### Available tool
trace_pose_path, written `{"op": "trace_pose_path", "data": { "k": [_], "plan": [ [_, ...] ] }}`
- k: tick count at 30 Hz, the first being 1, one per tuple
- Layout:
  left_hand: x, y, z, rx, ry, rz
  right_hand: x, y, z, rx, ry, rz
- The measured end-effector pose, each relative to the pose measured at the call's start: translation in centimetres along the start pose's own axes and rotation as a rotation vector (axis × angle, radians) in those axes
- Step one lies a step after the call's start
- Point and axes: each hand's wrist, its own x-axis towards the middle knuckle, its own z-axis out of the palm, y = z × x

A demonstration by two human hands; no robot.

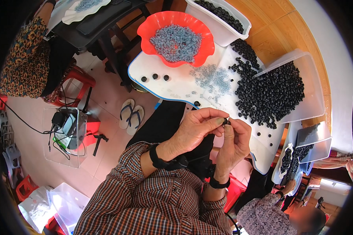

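A small round black plastic piece (226, 122) is pinched between the fingertips of both hands, above the front edge of the white board. My left hand (196, 127) closes on it with thumb and forefinger. On its other side, my right hand (234, 143) also grips it, thumb up and fingers curled. The fingers cover most of the piece. Just beyond my left hand lies a loose black piece (197, 103). Small bluish-grey coils, apparently springs (211, 80), are scattered on the white board (172, 88) ahead of my hands. A big heap of black pieces (268, 92) lies to the right.
A red scalloped bowl (143, 31) holds more coils. Behind it stands a white tub (223, 39) of black pieces; a clear bin (312, 92) lies tipped at the heap. Other people sit at far left (25, 62) and lower right (266, 215). Sandals (131, 115) lie on the floor.
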Motion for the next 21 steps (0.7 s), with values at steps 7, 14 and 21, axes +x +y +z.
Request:
{"op": "trace_pose_path", "data": {
  "k": [7,14,21],
  "plan": [
    [-0.1,0.1,0.1,0.093,0.031,0.014,-0.1,0.1,-0.1,-0.073,-0.005,-0.035],
    [-0.3,0.3,0.6,0.315,0.075,0.109,0.0,0.2,-0.3,-0.197,-0.036,-0.105],
    [-0.5,0.2,0.6,0.439,0.091,0.158,0.1,-1.2,-0.3,-0.292,-0.098,-0.159]
  ]
}}
